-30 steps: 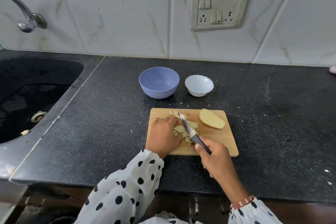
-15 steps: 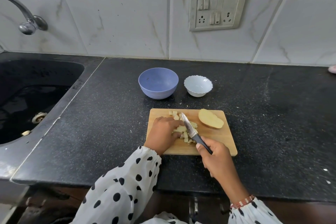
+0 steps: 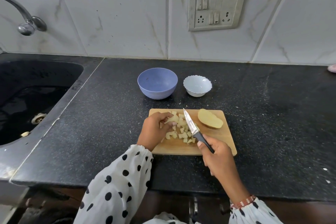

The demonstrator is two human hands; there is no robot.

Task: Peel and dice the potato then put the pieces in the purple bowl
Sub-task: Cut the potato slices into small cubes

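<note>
Dicing on the board (image 3: 223, 140) goes best if the left hand (image 3: 156, 129), fingers curled on a potato piece (image 3: 172, 119), stays clear of the knife (image 3: 192, 127) clamped in the right hand (image 3: 217, 156), while beyond the board the purple bowl (image 3: 157, 82) and white bowl (image 3: 197, 85) look empty.

Diced pieces (image 3: 181, 131) lie on the cutting board (image 3: 223, 140), left of the potato half (image 3: 210, 121).

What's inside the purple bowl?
Nothing yet. The purple bowl looks empty apart from a tiny dark speck. The potato pieces are on the cutting board. Only the inside of the bowl's near wall is hidden by its rim.
</note>
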